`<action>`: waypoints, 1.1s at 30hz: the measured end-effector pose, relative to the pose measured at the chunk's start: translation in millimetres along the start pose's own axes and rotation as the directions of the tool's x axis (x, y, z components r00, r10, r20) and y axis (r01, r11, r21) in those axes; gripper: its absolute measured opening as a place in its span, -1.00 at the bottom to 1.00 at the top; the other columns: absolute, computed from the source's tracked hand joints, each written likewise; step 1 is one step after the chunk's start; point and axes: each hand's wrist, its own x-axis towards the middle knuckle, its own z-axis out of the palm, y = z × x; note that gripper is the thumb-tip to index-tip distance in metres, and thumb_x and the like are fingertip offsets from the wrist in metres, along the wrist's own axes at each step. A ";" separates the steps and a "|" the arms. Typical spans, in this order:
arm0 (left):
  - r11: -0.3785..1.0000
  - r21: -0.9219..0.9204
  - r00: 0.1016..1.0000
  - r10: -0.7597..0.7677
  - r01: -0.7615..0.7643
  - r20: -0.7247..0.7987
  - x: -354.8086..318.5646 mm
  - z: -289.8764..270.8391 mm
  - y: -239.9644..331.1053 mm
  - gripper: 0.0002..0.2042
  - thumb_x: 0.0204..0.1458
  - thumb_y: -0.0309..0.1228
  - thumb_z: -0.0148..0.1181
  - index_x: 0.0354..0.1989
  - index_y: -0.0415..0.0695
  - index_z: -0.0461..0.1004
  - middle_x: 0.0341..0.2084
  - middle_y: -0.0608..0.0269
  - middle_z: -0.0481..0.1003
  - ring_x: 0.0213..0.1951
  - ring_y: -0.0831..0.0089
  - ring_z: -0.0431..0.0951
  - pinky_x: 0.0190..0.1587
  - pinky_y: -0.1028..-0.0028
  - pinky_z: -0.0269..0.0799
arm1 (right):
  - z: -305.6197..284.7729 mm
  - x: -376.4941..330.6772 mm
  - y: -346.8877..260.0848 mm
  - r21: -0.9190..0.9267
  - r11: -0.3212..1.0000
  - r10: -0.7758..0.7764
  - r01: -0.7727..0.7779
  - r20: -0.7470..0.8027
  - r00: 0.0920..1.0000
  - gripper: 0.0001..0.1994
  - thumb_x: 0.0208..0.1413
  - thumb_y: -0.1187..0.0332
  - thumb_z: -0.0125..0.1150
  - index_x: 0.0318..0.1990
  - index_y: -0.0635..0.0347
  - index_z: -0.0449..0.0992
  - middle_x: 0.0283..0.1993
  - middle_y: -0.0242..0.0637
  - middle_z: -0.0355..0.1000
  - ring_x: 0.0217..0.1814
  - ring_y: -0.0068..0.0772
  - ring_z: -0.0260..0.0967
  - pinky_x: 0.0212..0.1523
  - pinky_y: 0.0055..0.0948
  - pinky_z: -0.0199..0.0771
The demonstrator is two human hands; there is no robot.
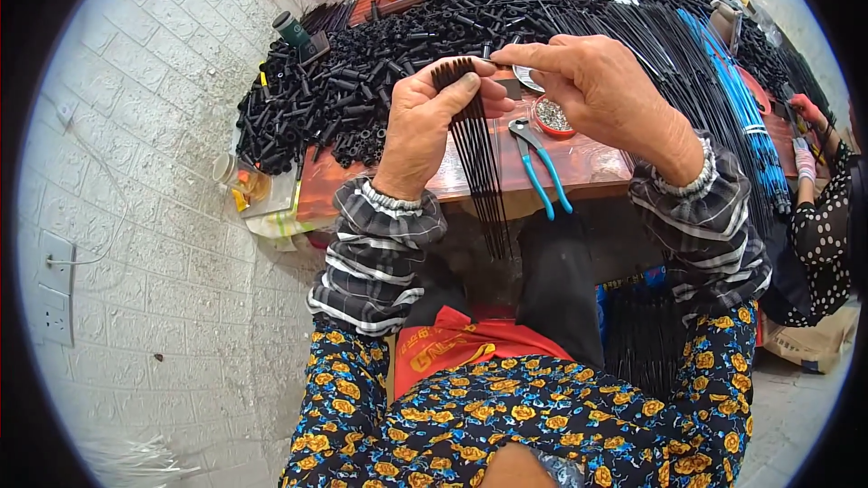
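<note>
My left hand (418,122) is closed around a bundle of thin black rods (479,158), their tops fanned out above the thumb and their lengths hanging down past the table edge. Just right of those tops is my right hand (610,90), index finger stretched toward the left fingers and the other fingers curled in. Whatever sits at its fingertips is too small to make out. Below the hands, pliers with blue handles (540,167) lie at the table's front edge. Beside them stands a round red dish of small metal pieces (553,116).
A big heap of short black tubular parts (362,81) covers much of the reddish table (339,185). Long black rods (624,32) and a blue bundle (737,90) lie right. A green can (291,30) and a cup (242,179) stand left. A co-worker's gloved hand (804,159) is at far right.
</note>
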 end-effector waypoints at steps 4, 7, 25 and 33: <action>1.000 -0.006 1.000 0.000 0.000 0.007 -0.8 0.9 1.4 -0.82 0.23 -0.46 0.04 -0.17 -0.32 0.50 -0.34 0.14 0.59 -0.28 0.36 0.64 -0.13 0.42 0.59 | -0.6 2.3 -0.2 0.007 1.000 -0.008 0.008 0.014 1.000 -0.63 0.05 0.48 0.17 0.04 -0.06 0.56 -0.48 -0.19 0.41 -0.43 -0.15 0.40 -0.40 -0.25 0.37; 1.000 -0.001 1.000 0.003 -0.003 0.011 -0.4 1.6 0.9 -0.82 0.23 -0.46 0.04 -0.15 -0.32 0.50 -0.34 0.15 0.59 -0.28 0.37 0.64 -0.13 0.42 0.59 | -1.2 2.7 -4.3 0.026 1.000 -0.012 0.012 0.007 1.000 -0.63 0.05 0.48 0.17 0.03 -0.09 0.57 -0.49 -0.21 0.38 -0.45 -0.15 0.38 -0.41 -0.24 0.36; 0.983 0.183 0.992 -0.021 -0.001 0.122 8.4 4.2 -1.7 -0.74 0.25 -0.45 0.01 0.02 -0.35 0.43 -0.28 0.06 0.58 -0.18 0.26 0.63 -0.04 0.34 0.58 | -14.2 20.6 31.2 0.160 0.971 -0.189 0.180 0.042 0.981 -0.72 0.06 0.54 0.17 -0.09 0.01 0.63 -0.54 -0.29 0.23 -0.49 -0.31 0.19 -0.45 -0.33 0.18; 0.981 0.195 0.990 -0.025 -0.004 0.142 10.4 7.6 -0.4 -0.76 0.21 -0.44 0.09 -0.03 -0.32 0.50 -0.33 0.15 0.61 -0.27 0.49 0.62 -0.12 0.52 0.55 | -8.1 19.4 30.7 0.215 0.961 -0.185 0.176 0.024 0.982 -0.78 0.06 0.56 0.20 -0.15 0.13 0.64 -0.54 -0.33 0.23 -0.49 -0.41 0.15 -0.46 -0.40 0.14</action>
